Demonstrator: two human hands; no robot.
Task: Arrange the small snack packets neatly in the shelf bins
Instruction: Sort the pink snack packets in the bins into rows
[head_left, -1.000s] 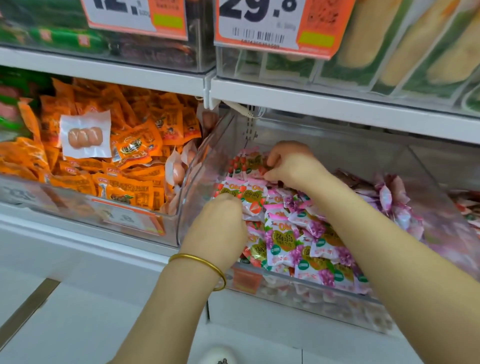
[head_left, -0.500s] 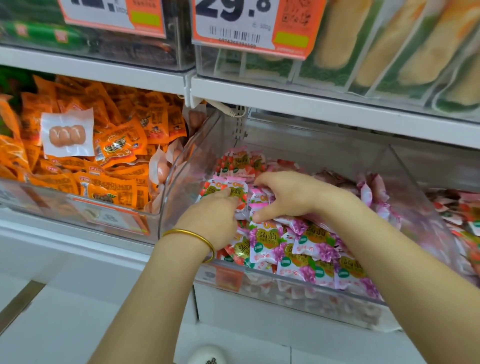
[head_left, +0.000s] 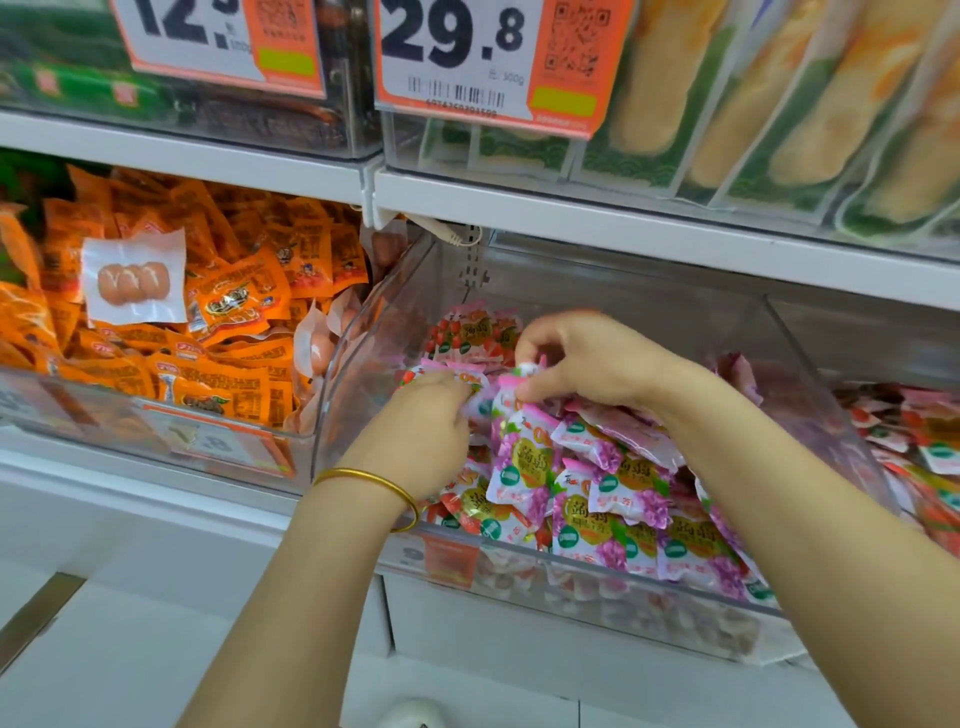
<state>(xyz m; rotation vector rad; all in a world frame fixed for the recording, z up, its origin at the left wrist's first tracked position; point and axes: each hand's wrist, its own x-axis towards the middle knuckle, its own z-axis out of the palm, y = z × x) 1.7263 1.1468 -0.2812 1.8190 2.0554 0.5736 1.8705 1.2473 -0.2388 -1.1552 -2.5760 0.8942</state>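
Both hands work inside the clear bin (head_left: 347, 395), close to its left wall. The left hand (head_left: 421, 431), a gold bangle (head_left: 376, 480) on its wrist, curls its fingers down around a pink-edged packet (head_left: 464, 376) and grips it. The right hand (head_left: 587, 358) pinches a white-topped packet (head_left: 525, 370) between thumb and bent fingertips. Purple grape packets (head_left: 613, 499) are heaped toward the bin's front edge. Red strawberry packets (head_left: 470, 332) stand at its rear left corner.
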